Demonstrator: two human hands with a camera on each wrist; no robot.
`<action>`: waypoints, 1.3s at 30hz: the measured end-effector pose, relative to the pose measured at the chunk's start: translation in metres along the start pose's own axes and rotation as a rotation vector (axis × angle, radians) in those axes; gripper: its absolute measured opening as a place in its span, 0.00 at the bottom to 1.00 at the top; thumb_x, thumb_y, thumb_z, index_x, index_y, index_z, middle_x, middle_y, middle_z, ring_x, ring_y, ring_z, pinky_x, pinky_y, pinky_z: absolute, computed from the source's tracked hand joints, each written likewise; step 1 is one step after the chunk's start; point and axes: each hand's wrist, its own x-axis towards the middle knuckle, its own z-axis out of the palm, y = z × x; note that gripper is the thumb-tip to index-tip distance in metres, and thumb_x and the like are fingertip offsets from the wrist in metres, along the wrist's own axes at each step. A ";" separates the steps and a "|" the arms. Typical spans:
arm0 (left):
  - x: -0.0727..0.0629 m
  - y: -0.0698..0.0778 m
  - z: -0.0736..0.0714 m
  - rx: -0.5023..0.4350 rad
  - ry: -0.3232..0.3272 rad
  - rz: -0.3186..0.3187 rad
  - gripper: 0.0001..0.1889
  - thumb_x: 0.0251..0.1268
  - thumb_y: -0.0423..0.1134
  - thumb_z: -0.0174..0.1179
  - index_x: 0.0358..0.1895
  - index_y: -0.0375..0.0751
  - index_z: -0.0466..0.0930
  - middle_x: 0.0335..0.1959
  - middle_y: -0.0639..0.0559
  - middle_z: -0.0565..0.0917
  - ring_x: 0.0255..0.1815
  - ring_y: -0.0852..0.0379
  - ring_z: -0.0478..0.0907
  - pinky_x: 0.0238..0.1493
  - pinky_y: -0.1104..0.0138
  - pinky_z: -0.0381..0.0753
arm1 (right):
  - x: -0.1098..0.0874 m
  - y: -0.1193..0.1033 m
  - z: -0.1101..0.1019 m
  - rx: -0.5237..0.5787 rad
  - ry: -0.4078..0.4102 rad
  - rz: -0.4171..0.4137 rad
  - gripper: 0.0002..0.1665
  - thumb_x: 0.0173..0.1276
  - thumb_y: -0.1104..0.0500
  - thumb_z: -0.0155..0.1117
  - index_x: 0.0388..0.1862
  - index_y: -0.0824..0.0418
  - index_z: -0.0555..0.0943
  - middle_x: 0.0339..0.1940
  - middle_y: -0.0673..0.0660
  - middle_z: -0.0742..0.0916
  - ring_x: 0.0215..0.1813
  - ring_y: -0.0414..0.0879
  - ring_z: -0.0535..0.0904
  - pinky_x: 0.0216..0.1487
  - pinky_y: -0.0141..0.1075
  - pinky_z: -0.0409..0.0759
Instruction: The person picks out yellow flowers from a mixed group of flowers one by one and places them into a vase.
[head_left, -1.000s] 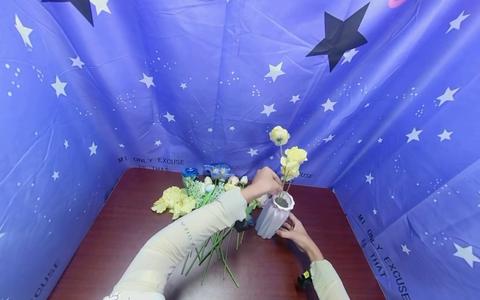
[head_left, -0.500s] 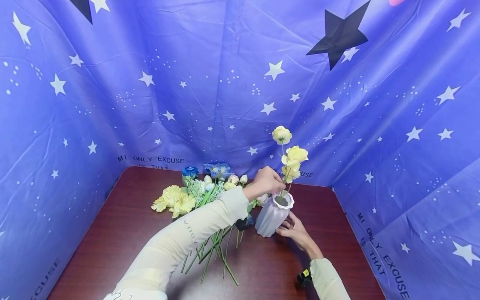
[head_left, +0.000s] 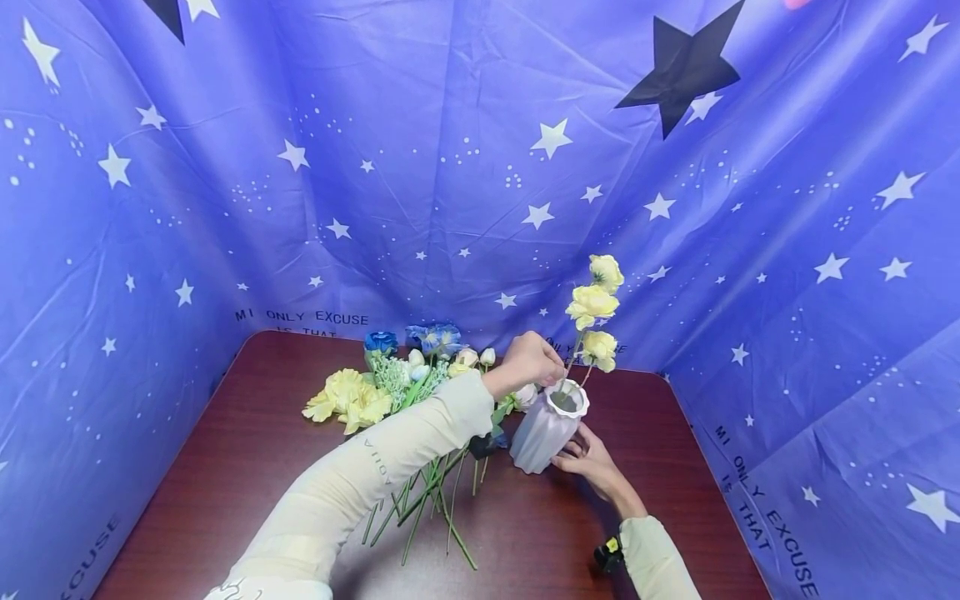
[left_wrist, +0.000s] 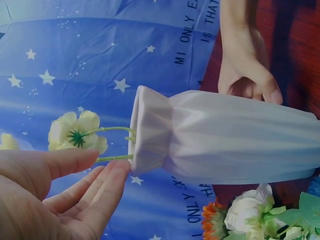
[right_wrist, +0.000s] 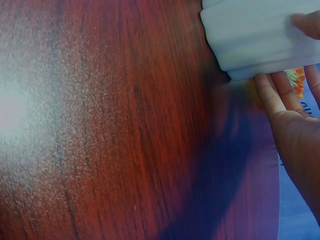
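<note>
Behind the vase: blue-purple star backdrop, print reads "MI ONLY EXCUSE IS THAT". Below the vase: red-brown wood-grain table. Front-left of it: cream sleeve, small lettering, not legible. Left of it: flower pile, yellow/blue/white heads. Vase itself: pale lilac, fluted. Above its mouth: yellow flowers, stems running in. Right hand grips its lower body. Left hand is at its rim, fingers on a stem; can't tell if pinching.

Head vw hi, fwd/down; wrist vws close, share vase.
</note>
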 end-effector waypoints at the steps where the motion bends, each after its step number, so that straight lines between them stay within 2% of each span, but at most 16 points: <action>1: 0.000 0.000 -0.001 0.004 0.001 -0.001 0.02 0.55 0.31 0.75 0.32 0.38 0.92 0.27 0.46 0.91 0.27 0.55 0.90 0.25 0.75 0.86 | 0.000 0.000 0.000 0.002 0.005 0.006 0.41 0.56 0.79 0.67 0.65 0.54 0.69 0.54 0.45 0.86 0.53 0.40 0.86 0.53 0.35 0.89; 11: -0.002 -0.002 -0.005 -0.024 -0.013 -0.018 0.02 0.56 0.29 0.73 0.32 0.38 0.91 0.28 0.45 0.91 0.32 0.51 0.91 0.26 0.74 0.87 | 0.000 -0.001 0.001 -0.024 0.014 0.026 0.42 0.57 0.77 0.69 0.67 0.54 0.67 0.55 0.45 0.86 0.54 0.40 0.85 0.53 0.36 0.89; 18: -0.002 -0.006 -0.009 -0.074 -0.024 -0.025 0.02 0.57 0.28 0.71 0.34 0.35 0.91 0.29 0.41 0.91 0.30 0.50 0.91 0.31 0.69 0.90 | -0.001 0.000 0.000 -0.014 0.010 0.025 0.42 0.57 0.78 0.68 0.67 0.53 0.68 0.55 0.44 0.86 0.54 0.40 0.85 0.53 0.36 0.89; 22: -0.002 -0.014 -0.015 -0.075 -0.029 -0.019 0.03 0.58 0.29 0.71 0.35 0.33 0.90 0.30 0.40 0.91 0.26 0.54 0.89 0.33 0.67 0.91 | -0.001 0.001 -0.001 -0.020 0.009 0.023 0.42 0.57 0.78 0.68 0.67 0.54 0.68 0.55 0.44 0.86 0.54 0.40 0.85 0.53 0.36 0.89; 24: -0.003 -0.018 -0.019 -0.077 -0.036 -0.019 0.04 0.58 0.29 0.70 0.37 0.32 0.90 0.32 0.39 0.91 0.29 0.49 0.90 0.38 0.64 0.92 | -0.001 0.000 -0.001 -0.022 0.012 0.025 0.42 0.57 0.78 0.68 0.67 0.54 0.68 0.55 0.44 0.86 0.54 0.39 0.85 0.53 0.36 0.89; 29: -0.005 -0.031 -0.025 -0.068 -0.036 -0.048 0.05 0.59 0.28 0.69 0.37 0.31 0.90 0.34 0.37 0.91 0.39 0.42 0.91 0.39 0.63 0.92 | 0.000 0.000 0.000 -0.031 0.017 0.017 0.41 0.57 0.78 0.68 0.67 0.55 0.68 0.55 0.44 0.86 0.54 0.39 0.85 0.53 0.35 0.89; 32: -0.005 -0.041 -0.028 -0.070 -0.042 -0.074 0.06 0.59 0.27 0.67 0.37 0.30 0.90 0.34 0.35 0.91 0.31 0.47 0.90 0.32 0.67 0.91 | 0.000 0.000 -0.001 -0.039 0.021 0.017 0.41 0.56 0.79 0.68 0.67 0.56 0.68 0.54 0.45 0.86 0.54 0.39 0.85 0.53 0.34 0.88; 35: -0.005 -0.051 -0.030 -0.090 -0.065 -0.101 0.07 0.59 0.26 0.66 0.39 0.28 0.89 0.35 0.34 0.90 0.26 0.52 0.87 0.30 0.68 0.90 | 0.000 0.000 -0.001 -0.042 0.028 0.027 0.41 0.56 0.79 0.68 0.66 0.56 0.68 0.54 0.44 0.86 0.53 0.39 0.85 0.53 0.34 0.88; 39: -0.005 -0.064 -0.031 -0.089 -0.081 -0.129 0.07 0.59 0.26 0.64 0.39 0.29 0.89 0.35 0.35 0.90 0.29 0.50 0.89 0.31 0.67 0.91 | 0.000 0.000 -0.001 -0.039 0.027 0.033 0.41 0.56 0.79 0.68 0.66 0.56 0.68 0.54 0.44 0.87 0.53 0.39 0.86 0.53 0.34 0.88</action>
